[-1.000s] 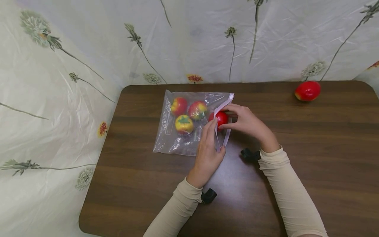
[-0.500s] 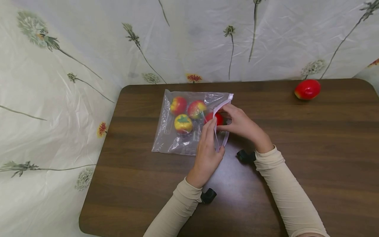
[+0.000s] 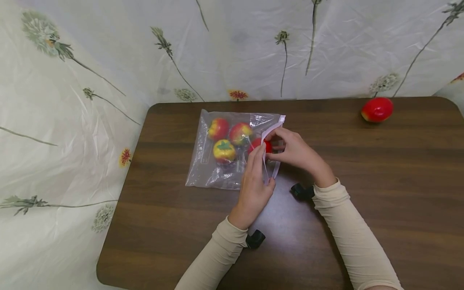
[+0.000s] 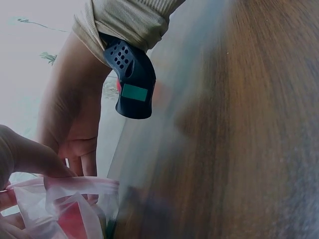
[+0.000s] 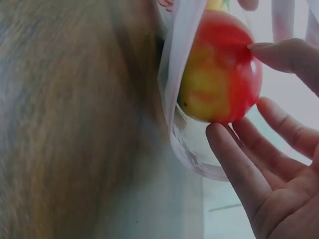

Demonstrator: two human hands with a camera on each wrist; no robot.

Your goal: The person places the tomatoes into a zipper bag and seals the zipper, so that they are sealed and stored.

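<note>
Clear plastic bag (image 3: 210,173): we count one, lying flat on the brown table (image 3: 163,225), its pale-edged mouth parted and facing the right hand.
Fruits inside: we see three well within the bag, two red-and-yellow ones (image 3: 218,129) (image 3: 241,133) side by side and a yellow-topped one (image 3: 224,152) with a green crown nearer to us.
Fruit at the mouth: one red fruit (image 5: 219,69), partly under the plastic and partly bare; from the right wrist we see a yellow patch on its skin too.
Fruit outside: one more red fruit (image 3: 377,109), by the far edge of the table, well apart from the bag, so we make it five fruits altogether.
Left hand (image 3: 251,193): holds the edge of the bag's mouth, fingers nearly straight and together, thumb set apart from them.
Right hand (image 3: 299,151): grips the red fruit at the mouth by thumb and fingertips, spread about as wide as the fruit itself.
Wrists: two beige sleeves (image 3: 228,245) (image 3: 359,233), and two black devices (image 3: 255,239) (image 3: 302,192), one at each.
Backdrop: we see one pale sheet (image 3: 108,48) with printed flowers.
</note>
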